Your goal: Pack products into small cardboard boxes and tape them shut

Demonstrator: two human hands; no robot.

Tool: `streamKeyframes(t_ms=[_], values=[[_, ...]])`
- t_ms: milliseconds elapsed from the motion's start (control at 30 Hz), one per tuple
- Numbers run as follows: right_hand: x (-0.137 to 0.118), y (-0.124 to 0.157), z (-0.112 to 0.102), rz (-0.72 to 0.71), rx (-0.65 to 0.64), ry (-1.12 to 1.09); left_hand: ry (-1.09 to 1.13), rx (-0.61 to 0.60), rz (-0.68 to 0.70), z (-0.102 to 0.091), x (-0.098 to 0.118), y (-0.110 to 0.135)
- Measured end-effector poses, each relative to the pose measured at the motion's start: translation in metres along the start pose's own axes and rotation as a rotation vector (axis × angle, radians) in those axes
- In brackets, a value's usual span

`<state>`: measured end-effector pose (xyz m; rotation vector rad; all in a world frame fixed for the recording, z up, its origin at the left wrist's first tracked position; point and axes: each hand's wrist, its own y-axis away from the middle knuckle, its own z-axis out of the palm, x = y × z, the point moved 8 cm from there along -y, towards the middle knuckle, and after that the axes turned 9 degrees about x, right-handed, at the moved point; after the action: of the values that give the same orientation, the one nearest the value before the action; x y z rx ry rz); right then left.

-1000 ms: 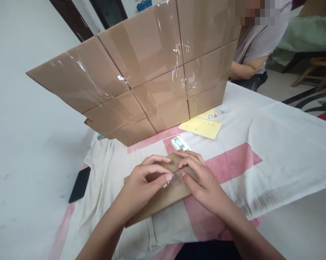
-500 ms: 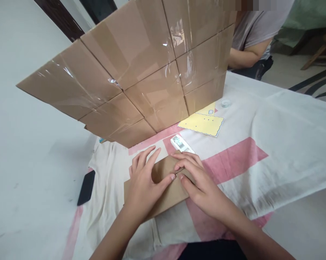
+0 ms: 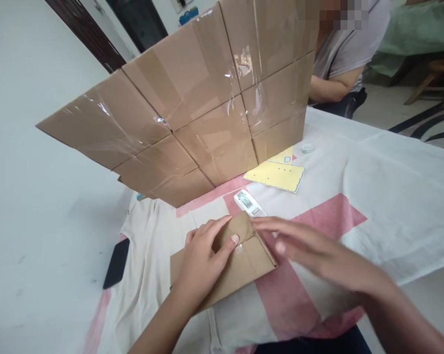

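Hands are noted at lower centre. Left hand (image 3: pixel 203 255) is pressed flat, fingers spread, on a folded brown cardboard piece (image 3: pixel 244 265) lying on the cloth-covered tabletop (image 3: pixel 372 196). Right hand (image 3: pixel 310 246) is held open and empty just right of it; contact cannot be told.

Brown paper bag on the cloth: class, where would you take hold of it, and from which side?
Probably its free right end, from the right. The brown paper bag lies flat on the cloth, so the grip must slide under an edge; the left hand presses its left half, while the right hand hovers by that end.
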<state>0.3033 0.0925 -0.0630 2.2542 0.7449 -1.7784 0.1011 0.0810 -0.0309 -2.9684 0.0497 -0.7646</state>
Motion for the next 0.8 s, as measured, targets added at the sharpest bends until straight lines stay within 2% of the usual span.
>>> streamKeyframes(t_ms=[33, 167, 200, 267, 367, 500, 667, 800], values=[[0.009, -0.010, -0.024, 0.032, 0.047, 0.064, -0.010, 0.002, -0.006, 0.000, 0.000, 0.000], [0.061, -0.081, -0.136, 0.171, 0.440, 0.510, -0.015, 0.009, -0.007, -0.001, 0.001, 0.001], [0.078, -0.100, -0.155, 0.201, 0.502, 0.550, -0.014, 0.011, -0.006, -0.001, 0.001, 0.001], [0.112, -0.131, -0.178, 0.237, 0.567, 0.686, -0.015, 0.010, -0.011, -0.001, 0.000, 0.001], [0.156, -0.155, -0.182, 0.269, 0.566, 0.903, -0.018, -0.002, -0.027, 0.000, -0.003, 0.002], [0.178, -0.158, -0.174, 0.260, 0.592, 0.932, -0.036, -0.013, -0.029, 0.001, -0.006, 0.002], [0.176, -0.157, -0.179, 0.275, 0.648, 0.813, -0.065, -0.003, -0.010, 0.000, -0.005, 0.001], [0.142, -0.152, -0.187, 0.170, 0.756, 0.683, -0.078, 0.011, 0.014, -0.001, -0.003, 0.001]])
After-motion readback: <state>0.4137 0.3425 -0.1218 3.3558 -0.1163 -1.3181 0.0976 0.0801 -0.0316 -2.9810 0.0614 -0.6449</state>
